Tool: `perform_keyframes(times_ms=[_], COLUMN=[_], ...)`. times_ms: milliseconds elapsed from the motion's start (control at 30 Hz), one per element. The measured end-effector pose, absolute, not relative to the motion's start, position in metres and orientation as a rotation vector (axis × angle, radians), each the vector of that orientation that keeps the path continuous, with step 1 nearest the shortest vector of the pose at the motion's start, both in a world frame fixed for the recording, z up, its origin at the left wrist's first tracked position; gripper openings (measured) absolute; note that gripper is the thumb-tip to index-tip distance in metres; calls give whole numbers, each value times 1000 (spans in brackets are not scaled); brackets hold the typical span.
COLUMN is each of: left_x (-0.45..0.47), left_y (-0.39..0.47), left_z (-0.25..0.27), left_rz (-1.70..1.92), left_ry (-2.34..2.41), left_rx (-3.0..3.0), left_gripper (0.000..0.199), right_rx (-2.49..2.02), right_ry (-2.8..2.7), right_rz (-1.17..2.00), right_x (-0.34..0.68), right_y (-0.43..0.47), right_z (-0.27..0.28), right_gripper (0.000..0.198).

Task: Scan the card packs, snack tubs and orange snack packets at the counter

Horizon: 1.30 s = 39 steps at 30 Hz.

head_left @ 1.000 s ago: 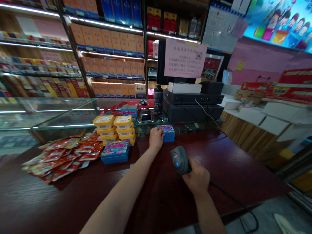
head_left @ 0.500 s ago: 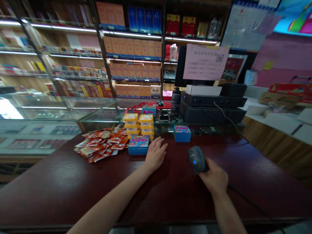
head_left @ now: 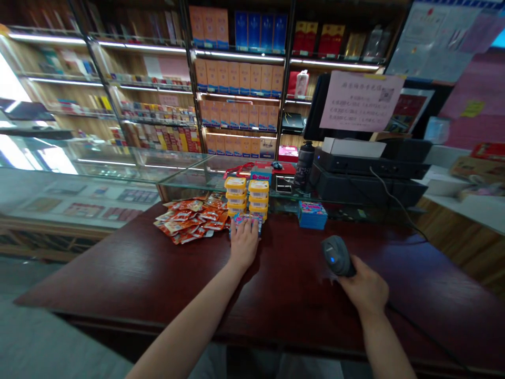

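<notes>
My left hand (head_left: pixel 244 245) lies over a stack of small blue packs (head_left: pixel 258 225), its fingers stretched out and slightly apart across the colourful top. Most of that stack is hidden under the hand. My right hand (head_left: pixel 366 288) is wrapped round the handle of a dark handheld barcode scanner (head_left: pixel 336 255), which shows a blue light and trails a cable. Right behind the covered stack are two piles of yellow tubs (head_left: pixel 235 197). Orange snack packets (head_left: pixel 191 218) lie heaped to their left. Another blue stack (head_left: pixel 312 216) sits farther right, beyond the scanner.
The dark wooden table (head_left: pixel 173 284) meets a glass counter (head_left: pixel 189 173) at the back. On it are a phone (head_left: pixel 284 184), a black bottle (head_left: pixel 304 164) and dark electronic boxes (head_left: pixel 366 179) with a monitor bearing a pink sign (head_left: pixel 361 100). Stocked shelves (head_left: pixel 240 97) line the wall.
My left hand has moved left from beside the blue stack onto its top. My right hand still holds the scanner. The camera view has turned a little to the left.
</notes>
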<state>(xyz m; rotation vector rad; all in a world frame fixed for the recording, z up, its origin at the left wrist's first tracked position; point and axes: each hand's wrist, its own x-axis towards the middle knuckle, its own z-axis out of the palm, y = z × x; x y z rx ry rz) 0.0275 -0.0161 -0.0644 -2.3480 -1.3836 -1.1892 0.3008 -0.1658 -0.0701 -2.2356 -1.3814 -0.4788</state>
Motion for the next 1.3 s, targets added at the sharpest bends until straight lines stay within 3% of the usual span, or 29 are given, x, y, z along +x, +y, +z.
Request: perform_keyframes(times_ms=[267,467,533,600,700,833,900,1067,1300], left_x=[26,36,51,70,104,138,146,151,154], left_y=[-22,-18,-13,-5,8,22,26,35,40], left_z=[-46,-31,-27,-27,-34,-58,-70,-92,-99], left_rz=[-1535,-1226,-1270,-1486,-2111,-3108,-3357,-3383,-3319], left_ry=[-1053,-886,-878,-937,-1188,-1441,-1442,-1542,-1588], left_rx=[-2643,-2633,-2632,-2665,-2697,-2608,-2505,-2437,-2476], left_gripper=[23,28,31,29,9,34,45,51,44], right_rx=[-2240,-2238,-2200,-2145,-2055,-2012,-2033,-2076,-2006], right_ry=[-1384,-1361,-1370,-1395,-1463,-1568,-1593,-1662,-1712], right_rz=[-481,-405,-396,-403,-432,-407,-376,-355,-296], right_x=[302,301,301,302,304,304,304,304,305], right_y=[-165,-165,-165,-164,-164,-161,-160,-158,-161], right_z=[-71,-67,-66,-67,-68,-69,-69,-67,-64], right_gripper=[29,25,23,23,27,29,30,23,22])
